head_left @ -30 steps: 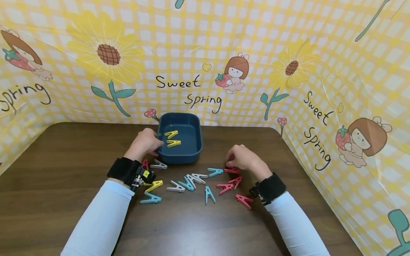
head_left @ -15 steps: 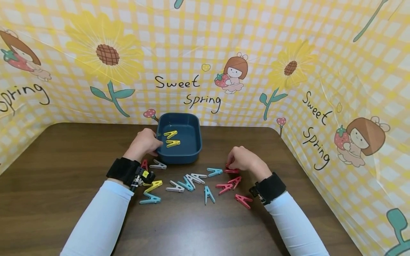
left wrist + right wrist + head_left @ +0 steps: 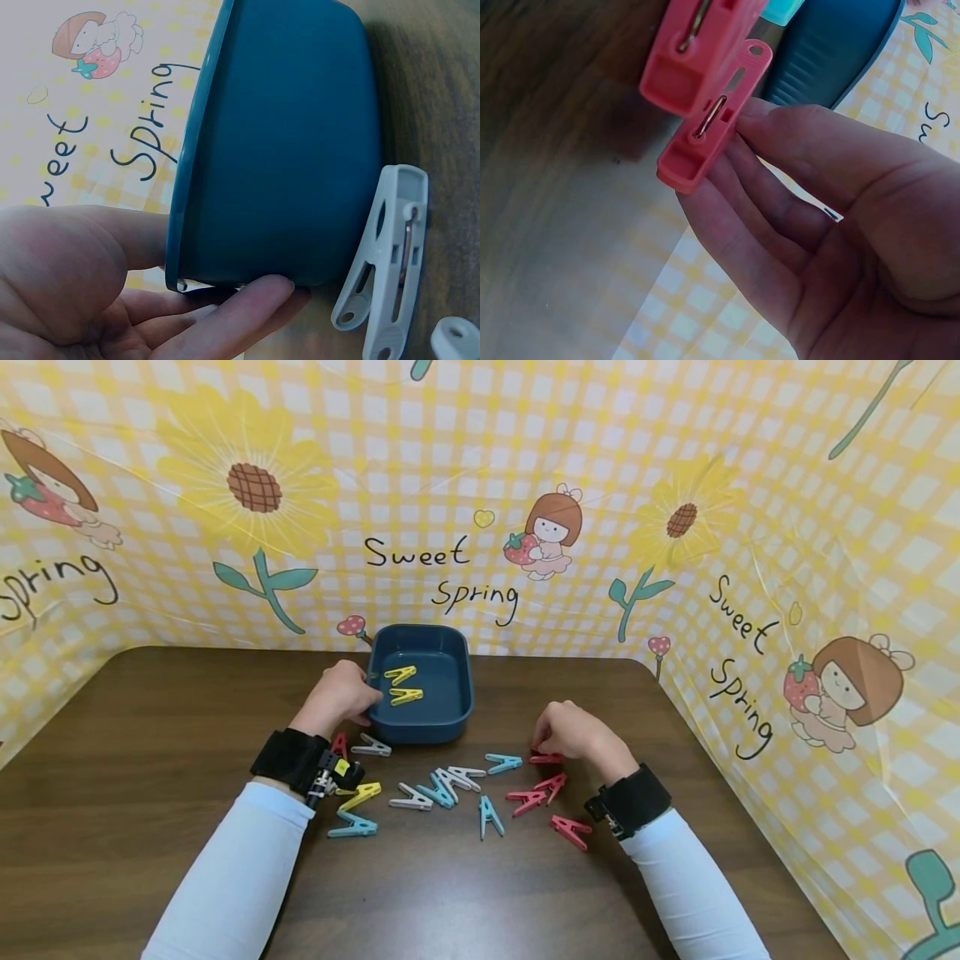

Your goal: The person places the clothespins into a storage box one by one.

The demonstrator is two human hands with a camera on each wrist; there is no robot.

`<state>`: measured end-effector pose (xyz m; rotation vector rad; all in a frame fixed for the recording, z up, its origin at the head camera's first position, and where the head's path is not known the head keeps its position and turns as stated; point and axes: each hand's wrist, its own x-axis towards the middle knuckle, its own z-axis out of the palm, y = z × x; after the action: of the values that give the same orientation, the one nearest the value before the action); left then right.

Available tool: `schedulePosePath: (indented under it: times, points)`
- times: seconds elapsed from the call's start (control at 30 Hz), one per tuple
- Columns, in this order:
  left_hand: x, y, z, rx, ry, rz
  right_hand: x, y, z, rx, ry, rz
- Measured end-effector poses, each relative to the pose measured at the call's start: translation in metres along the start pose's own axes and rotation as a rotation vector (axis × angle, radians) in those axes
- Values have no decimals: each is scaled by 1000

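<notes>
My left hand [image 3: 341,693] grips the left side of a dark blue plastic box [image 3: 442,725], thumb at its rim and fingers along the outer wall. Two yellow clothespins [image 3: 406,696] lie inside the box. To the right, my right hand [image 3: 573,731] pinches a red clothespin [image 3: 712,124] between thumb and fingertips, low over the table. Another red clothespin [image 3: 686,56] shows large in front of it in the right wrist view. Beside the box wall lies a white clothespin [image 3: 397,255], near my left fingers.
Several clothespins in white, blue, red and yellow are scattered over the brown table [image 3: 450,893], among them a blue one [image 3: 491,817] and a red one [image 3: 572,832]. A yellow checked cloth [image 3: 420,485] with printed figures hangs behind and at the sides.
My right hand and the red clothespin at its fingertips have shifted very slightly. The left hand and the box have stayed in place.
</notes>
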<state>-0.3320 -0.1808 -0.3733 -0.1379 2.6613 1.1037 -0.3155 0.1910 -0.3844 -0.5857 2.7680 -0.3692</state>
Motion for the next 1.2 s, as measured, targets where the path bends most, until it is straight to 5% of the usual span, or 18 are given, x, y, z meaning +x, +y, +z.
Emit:
schedulePosePath:
  times: [0.53,0.87,1.0,1.2]
  points:
    - [0,3,-7,18,12,-4,-6,-19,-18,39,207,-156]
    - [0,5,-2,10,6,-5,20,-82,-45,-1,297,-262]
    - [-1,6,-1,14,13,-15,47,-125,-64,-103,208,-294]
    - [-5,3,-3,16,4,-28,106,-173,-68,-234,-76,-285]
